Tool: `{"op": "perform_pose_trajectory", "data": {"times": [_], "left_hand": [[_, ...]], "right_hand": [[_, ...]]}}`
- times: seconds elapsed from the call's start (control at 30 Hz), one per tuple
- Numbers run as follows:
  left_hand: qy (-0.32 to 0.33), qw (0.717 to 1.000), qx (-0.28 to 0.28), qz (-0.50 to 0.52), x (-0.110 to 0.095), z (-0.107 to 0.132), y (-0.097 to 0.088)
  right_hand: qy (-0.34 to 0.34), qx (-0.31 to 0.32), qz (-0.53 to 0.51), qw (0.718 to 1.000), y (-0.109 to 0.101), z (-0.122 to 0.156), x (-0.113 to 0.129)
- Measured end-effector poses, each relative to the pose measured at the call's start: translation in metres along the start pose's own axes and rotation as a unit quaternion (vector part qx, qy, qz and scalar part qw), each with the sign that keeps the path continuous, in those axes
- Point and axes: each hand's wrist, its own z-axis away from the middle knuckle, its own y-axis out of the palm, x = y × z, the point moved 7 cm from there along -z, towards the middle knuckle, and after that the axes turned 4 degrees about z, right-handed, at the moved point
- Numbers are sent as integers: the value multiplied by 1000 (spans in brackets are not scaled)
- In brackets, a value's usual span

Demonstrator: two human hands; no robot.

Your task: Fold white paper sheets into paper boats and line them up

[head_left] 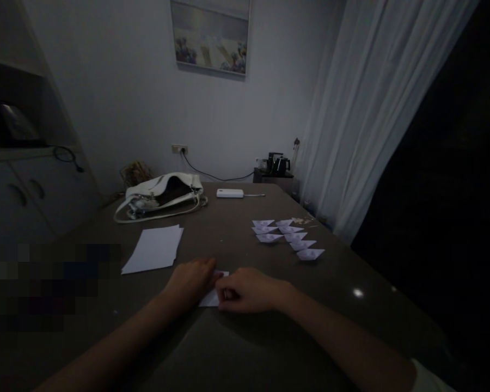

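Both forearms reach in from the lower corners and meet over a paper (209, 299) on the table (245, 354), in front of the person. The left hand (193, 279) lies low, palm down, its back upward and its fingers reaching forward and to the right across the paper's far left part; they look close together, though whether they grip the paper or only press it I cannot tell. The right hand (247, 290) comes from the other side, resting on its outer edge, with the fingers curled into a loose fist and a small hollow showing inside the curl. Its knuckles and fingertips are at the paper's right side, just beside the left fingers; whether they pinch the paper is hidden. The right forearm slants back to a pale sleeve (428, 378), while the left one is bare as far as it shows. Beyond the left hand lies a stack of sheets (157, 247); beyond the right, paper boats (310, 254) stand in two slanting rows, well apart from the fingers.
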Motion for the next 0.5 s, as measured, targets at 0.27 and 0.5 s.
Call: {"op": "perform_pose_trajectory", "data": {"times": [0.27, 0.5], "left_hand": [[-7, 1000, 0, 4, 1, 1, 1], [-2, 1000, -5, 7, 0, 1, 0]], "right_hand": [[53, -29, -5, 998, 1, -3, -23], [113, -51, 23, 992, -6, -5, -33]]}}
